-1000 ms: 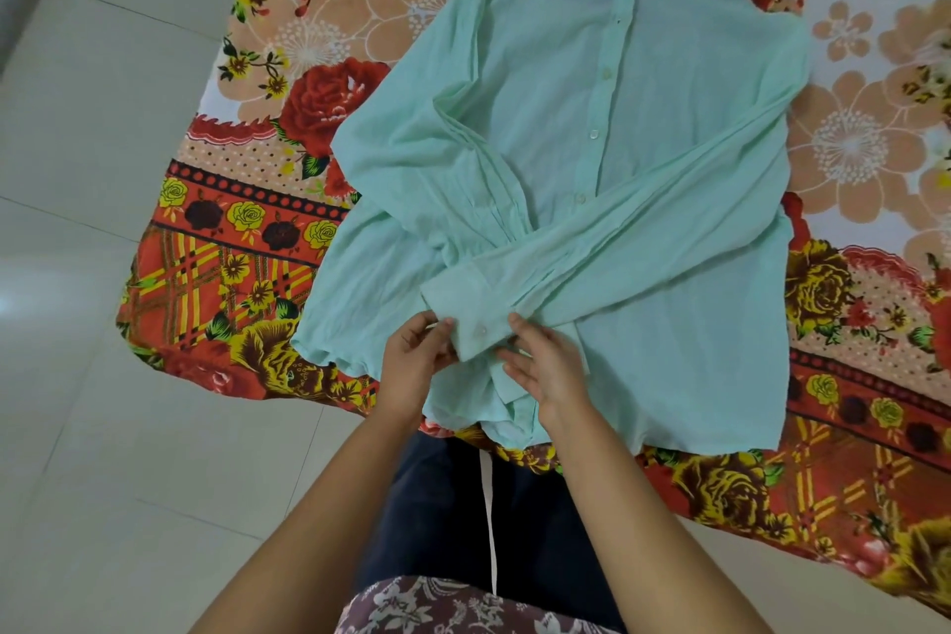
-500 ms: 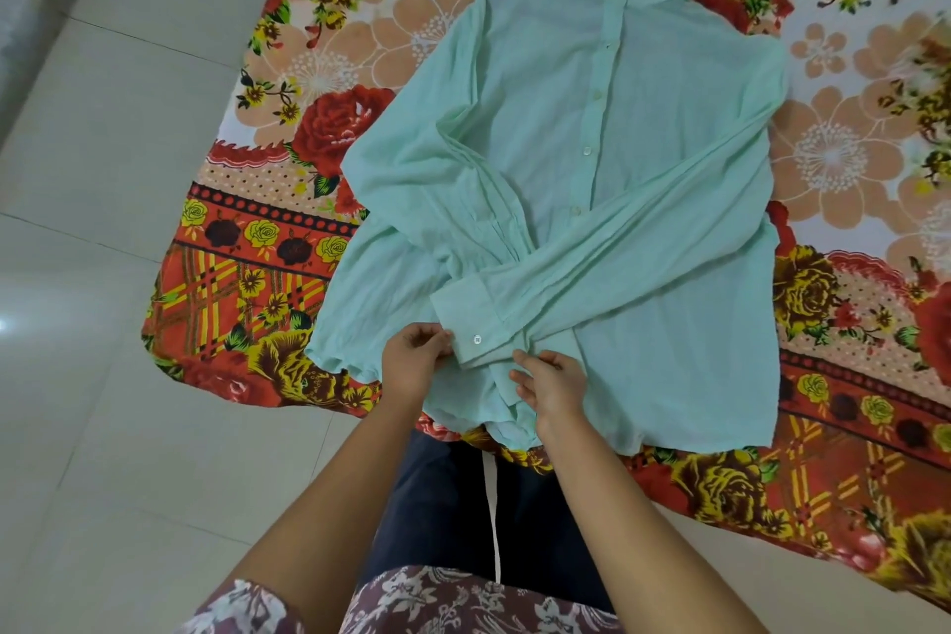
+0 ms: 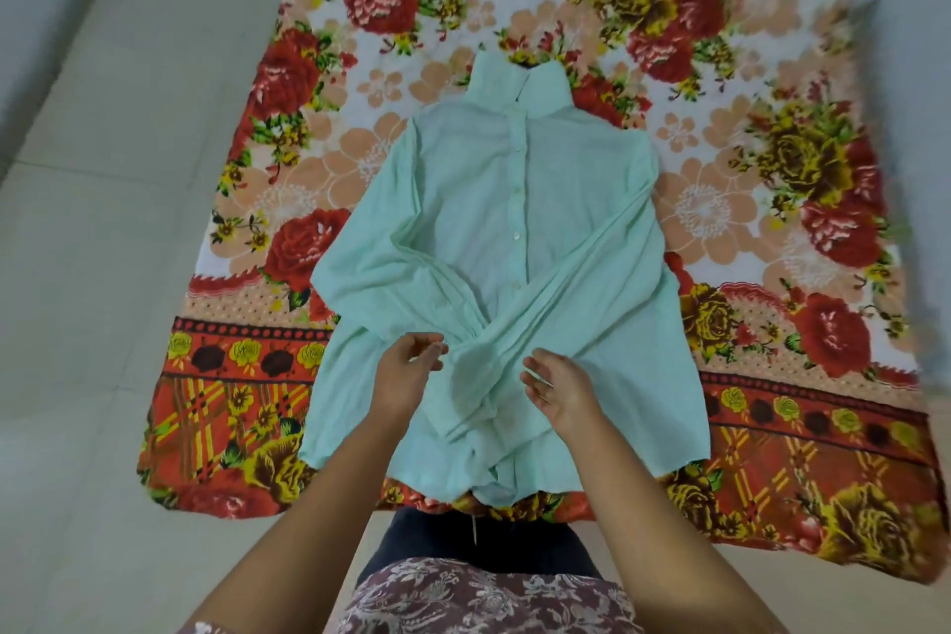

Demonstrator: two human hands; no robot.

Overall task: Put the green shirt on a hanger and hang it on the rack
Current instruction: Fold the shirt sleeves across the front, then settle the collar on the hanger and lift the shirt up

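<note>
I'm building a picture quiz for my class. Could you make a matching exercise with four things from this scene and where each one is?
Things:
1. pale green button-up shirt
2. red floral blanket
3. pale tiled floor
4. left hand

Places:
A. under the blanket
B. over the shirt's lower half
C. lying flat on the blanket
D. spread beneath the shirt

Pairs: 1-C, 2-D, 3-A, 4-B

Your green shirt (image 3: 514, 201) lies flat on the floral blanket (image 3: 772, 170), front up and buttoned. Its collar points away from you, and both long sleeves are folded across the lower front, crossing near the hem.
</note>
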